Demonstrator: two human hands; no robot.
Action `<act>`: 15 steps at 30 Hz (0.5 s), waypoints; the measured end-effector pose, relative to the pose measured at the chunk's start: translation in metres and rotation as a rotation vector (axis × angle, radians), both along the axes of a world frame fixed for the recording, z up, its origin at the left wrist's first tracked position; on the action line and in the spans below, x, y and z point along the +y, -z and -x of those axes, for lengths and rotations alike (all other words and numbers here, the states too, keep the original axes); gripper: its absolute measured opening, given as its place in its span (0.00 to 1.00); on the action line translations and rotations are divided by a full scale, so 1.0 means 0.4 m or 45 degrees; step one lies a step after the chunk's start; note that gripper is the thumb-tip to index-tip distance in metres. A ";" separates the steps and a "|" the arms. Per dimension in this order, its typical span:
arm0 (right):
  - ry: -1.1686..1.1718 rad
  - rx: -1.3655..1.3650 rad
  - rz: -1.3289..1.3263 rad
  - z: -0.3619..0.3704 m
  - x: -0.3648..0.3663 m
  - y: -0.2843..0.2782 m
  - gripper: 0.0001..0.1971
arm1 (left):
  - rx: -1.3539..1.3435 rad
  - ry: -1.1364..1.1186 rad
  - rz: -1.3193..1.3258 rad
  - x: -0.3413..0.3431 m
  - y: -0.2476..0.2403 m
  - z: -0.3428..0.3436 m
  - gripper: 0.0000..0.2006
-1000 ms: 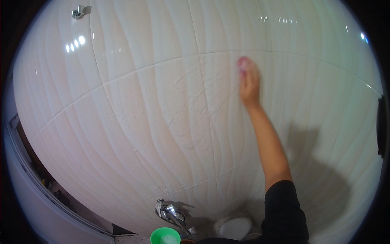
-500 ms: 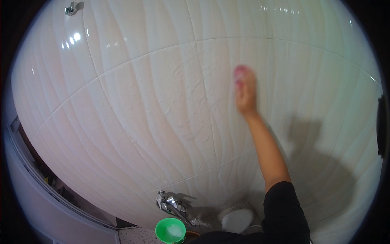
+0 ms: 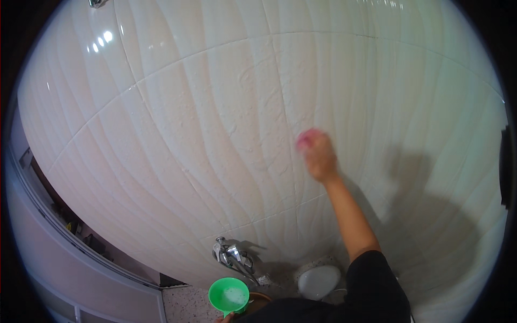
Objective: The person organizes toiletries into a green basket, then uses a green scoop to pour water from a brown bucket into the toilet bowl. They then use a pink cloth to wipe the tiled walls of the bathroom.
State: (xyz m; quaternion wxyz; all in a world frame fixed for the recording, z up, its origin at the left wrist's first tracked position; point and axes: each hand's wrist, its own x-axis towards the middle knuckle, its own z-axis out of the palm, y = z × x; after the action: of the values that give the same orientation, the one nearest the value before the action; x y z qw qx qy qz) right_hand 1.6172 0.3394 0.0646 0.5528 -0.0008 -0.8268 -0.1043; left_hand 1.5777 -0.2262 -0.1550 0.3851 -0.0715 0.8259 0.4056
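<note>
My right hand [image 3: 321,161] reaches up to the tiled wall [image 3: 215,134], its fingers closed round a pink sponge [image 3: 308,139]. Hand and sponge are blurred by motion, and the sponge is at the wall's surface. Wet, soapy streaks mark the tiles to the left of it. Low in view, a green dipper [image 3: 219,293] has white suds inside. My left hand [image 3: 226,318] shows only a few fingers at the bottom edge, gripping the dipper's handle. The rest of that hand is cut off.
A chrome wall tap [image 3: 232,255] with a hose juts out above the dipper. A white toilet [image 3: 319,282] stands to its right, and a brownish round rim [image 3: 261,297] shows beside the dipper. At the left are a pale door [image 3: 81,264] and speckled floor [image 3: 186,306].
My right hand has moved down the wall with the pink sponge, slightly to the left. The view has shifted a little, and my left hand's fingers now show at the dipper's handle.
</note>
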 end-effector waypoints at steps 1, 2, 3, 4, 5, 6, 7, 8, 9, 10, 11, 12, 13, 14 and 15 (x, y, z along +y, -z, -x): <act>0.088 0.325 0.113 0.003 0.021 -0.017 0.19 | -0.004 -0.006 -0.003 -0.005 -0.001 -0.006 0.20; 0.176 0.649 0.231 0.010 0.034 -0.037 0.19 | -0.006 -0.012 -0.005 -0.013 -0.003 -0.009 0.20; 0.070 0.893 0.450 0.019 0.044 -0.073 0.19 | -0.005 -0.019 -0.010 -0.019 -0.007 -0.013 0.20; -0.038 1.137 0.675 0.034 0.037 -0.090 0.19 | -0.003 -0.029 -0.015 -0.028 -0.017 -0.017 0.20; 0.014 1.097 0.647 0.041 0.018 -0.079 0.19 | -0.004 -0.029 -0.027 -0.030 -0.024 -0.022 0.20; 0.063 1.056 0.624 0.055 -0.003 -0.063 0.19 | -0.005 -0.032 -0.033 -0.032 -0.031 -0.025 0.20; 0.111 1.015 0.598 0.073 -0.027 -0.048 0.20 | -0.008 -0.035 -0.037 -0.035 -0.037 -0.031 0.20; 0.146 0.874 0.539 0.102 -0.070 0.015 0.19 | -0.010 -0.034 -0.041 -0.035 -0.042 -0.034 0.20; -0.038 0.704 0.429 0.133 -0.126 0.082 0.20 | -0.010 -0.043 -0.038 -0.043 -0.048 -0.037 0.20; -0.213 0.531 0.305 0.135 -0.172 0.134 0.21 | -0.016 -0.041 -0.040 -0.043 -0.050 -0.039 0.20; -0.150 0.181 0.069 0.114 -0.216 0.183 0.20 | -0.014 -0.048 -0.036 -0.050 -0.053 -0.042 0.20; -0.098 -0.004 -0.039 0.101 -0.217 0.204 0.20 | -0.018 -0.045 -0.042 -0.049 -0.052 -0.042 0.20; -0.060 -0.191 -0.144 0.085 -0.220 0.228 0.20 | -0.021 -0.040 -0.042 -0.048 -0.050 -0.045 0.20; -0.037 -0.208 -0.115 0.066 -0.189 0.248 0.20 | -0.027 -0.032 -0.046 -0.045 -0.050 -0.046 0.20; -0.046 -0.213 -0.075 0.060 -0.201 0.222 0.20 | -0.019 -0.054 -0.034 -0.057 -0.056 -0.049 0.20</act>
State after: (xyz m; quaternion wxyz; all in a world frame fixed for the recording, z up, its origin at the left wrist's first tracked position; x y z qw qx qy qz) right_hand 1.5932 0.2590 -0.0244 0.4834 0.0392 -0.8665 -0.1181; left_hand 1.5974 -0.2489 -0.1325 0.3833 -0.0868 0.8158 0.4243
